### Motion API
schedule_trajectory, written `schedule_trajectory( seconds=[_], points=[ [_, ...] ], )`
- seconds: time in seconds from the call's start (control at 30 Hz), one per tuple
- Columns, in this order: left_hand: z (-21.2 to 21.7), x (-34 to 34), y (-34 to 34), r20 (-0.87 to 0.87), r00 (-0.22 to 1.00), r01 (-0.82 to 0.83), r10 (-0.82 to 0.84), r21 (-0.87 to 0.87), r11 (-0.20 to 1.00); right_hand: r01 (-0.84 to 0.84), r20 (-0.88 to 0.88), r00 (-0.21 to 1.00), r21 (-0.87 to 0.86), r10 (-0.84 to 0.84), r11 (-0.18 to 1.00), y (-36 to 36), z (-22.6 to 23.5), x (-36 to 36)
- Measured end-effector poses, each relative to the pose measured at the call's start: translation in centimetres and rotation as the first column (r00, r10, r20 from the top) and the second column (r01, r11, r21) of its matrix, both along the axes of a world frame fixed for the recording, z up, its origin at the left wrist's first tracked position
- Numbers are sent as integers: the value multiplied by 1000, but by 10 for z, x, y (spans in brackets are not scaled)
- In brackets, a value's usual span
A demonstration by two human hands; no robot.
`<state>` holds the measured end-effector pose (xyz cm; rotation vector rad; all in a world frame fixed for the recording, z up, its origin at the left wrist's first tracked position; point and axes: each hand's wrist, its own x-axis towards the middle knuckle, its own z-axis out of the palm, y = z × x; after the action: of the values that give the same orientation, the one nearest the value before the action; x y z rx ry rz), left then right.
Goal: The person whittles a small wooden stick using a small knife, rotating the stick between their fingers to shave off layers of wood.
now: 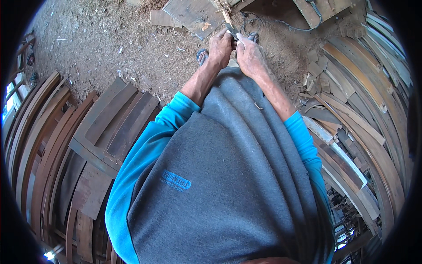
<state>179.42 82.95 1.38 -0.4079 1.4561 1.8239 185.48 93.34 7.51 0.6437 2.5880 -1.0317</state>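
Observation:
Both hands meet at the top middle, in front of my body. My left hand (220,47) has its fingers closed on the near end of a dark, flat, narrow piece (231,30). My right hand (250,53) is closed beside it, thumb and fingers on the same piece. Its lower part is hidden by the fingers, and its kind is too small to make out. A pale wooden stick (226,17) runs up from its far end; whether the two are joined I cannot tell.
Flat wooden boards (195,15) lie on the dusty ground (114,35) ahead. A cable (285,26) loops at the upper right. Stacked planks (39,127) stand at left, long boards (358,66) and offcuts (318,72) at right. A sandalled foot (202,56) shows beside my left wrist.

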Motion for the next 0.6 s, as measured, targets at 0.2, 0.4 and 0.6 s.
schedule_trajectory(
  seconds=[0.2, 0.4, 0.6],
  points=[
    [-7, 3, 6, 36, 998, -55, 53, 39, 998, 5, 25, 1000, 13, -5, 1000, 1, 6, -4],
    [-3, -2, 8, 9, 995, -101, 100, 35, 994, 35, -110, 993, -21, -37, 999, 7, -1, -1],
    [-5, -6, 10, 76, 992, -111, 104, 98, 989, 89, -132, 987, -51, -95, 995, 1, 9, 1]
  ],
)
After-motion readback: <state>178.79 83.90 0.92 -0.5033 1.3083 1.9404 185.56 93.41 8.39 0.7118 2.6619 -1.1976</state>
